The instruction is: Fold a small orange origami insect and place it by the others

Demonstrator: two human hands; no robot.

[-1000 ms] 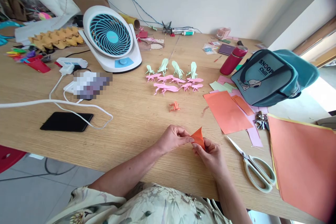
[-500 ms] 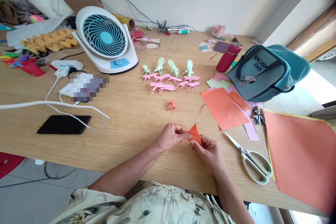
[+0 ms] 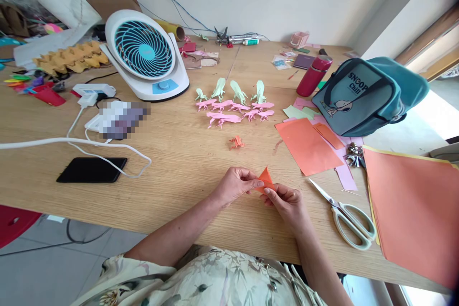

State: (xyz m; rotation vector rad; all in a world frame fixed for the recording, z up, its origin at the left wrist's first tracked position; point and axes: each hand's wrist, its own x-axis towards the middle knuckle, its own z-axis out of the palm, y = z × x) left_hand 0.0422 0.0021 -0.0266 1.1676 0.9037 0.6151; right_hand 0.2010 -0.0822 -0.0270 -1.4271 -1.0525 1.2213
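A small piece of folded orange paper (image 3: 266,177) with a pointed top is held between both hands, above the near part of the wooden table. My left hand (image 3: 239,184) pinches its left side, thumb on the front. My right hand (image 3: 286,202) grips its lower right corner between thumb and fingers. Part of the paper is hidden behind the fingertips. Just beyond the hands sits a small orange paper figure (image 3: 237,142). Farther back stand rows of folded pink paper figures (image 3: 223,118) and pale green paper figures (image 3: 237,92).
Scissors (image 3: 344,217) lie right of my right hand, beside a stack of large orange sheets (image 3: 412,210). An orange sheet (image 3: 307,146), a teal bag (image 3: 362,98) and a red bottle (image 3: 314,75) are behind. A fan (image 3: 145,52), white cable (image 3: 107,142) and black phone (image 3: 91,169) occupy the left.
The fingers have shifted slightly on the orange paper, and my right thumb sits a little higher on it. The whole view has moved slightly; the other things stay in place.
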